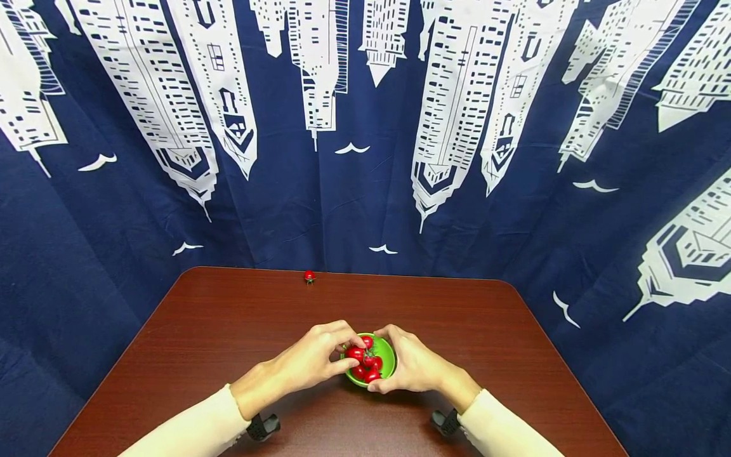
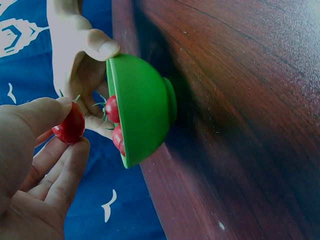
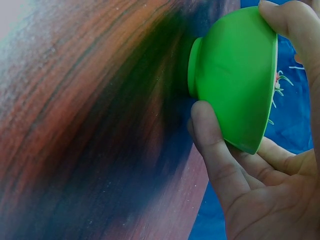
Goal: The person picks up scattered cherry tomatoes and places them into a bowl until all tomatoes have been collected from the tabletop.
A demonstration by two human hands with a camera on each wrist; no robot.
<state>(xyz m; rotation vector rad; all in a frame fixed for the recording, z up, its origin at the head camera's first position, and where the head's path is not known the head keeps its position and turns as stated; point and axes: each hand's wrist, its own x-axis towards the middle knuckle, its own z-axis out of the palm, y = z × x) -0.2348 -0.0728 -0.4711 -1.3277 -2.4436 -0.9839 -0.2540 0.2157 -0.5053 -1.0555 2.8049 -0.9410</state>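
My left hand (image 1: pixel 316 357) pinches a red cherry tomato (image 2: pixel 70 125) with a green stem between thumb and fingertips. In the head view this hand is over the left side of a green bowl (image 1: pixel 388 359). Several more cherry tomatoes (image 1: pixel 372 364) lie inside the bowl, mostly toward its left. From the right, my right hand (image 1: pixel 419 363) holds the bowl, its thumb on the near rim and its fingers around the far side. The right wrist view shows the bowl's footed base close over the table, with a fingertip (image 3: pixel 205 112) beside the foot.
One loose cherry tomato (image 1: pixel 309 277) lies near the far edge of the dark red-brown wooden table (image 1: pixel 240 311). Behind the table hangs a dark blue curtain (image 1: pixel 354 209) printed with white buildings and birds. Dark straps with small devices (image 1: pixel 264 426) sit at the wrists.
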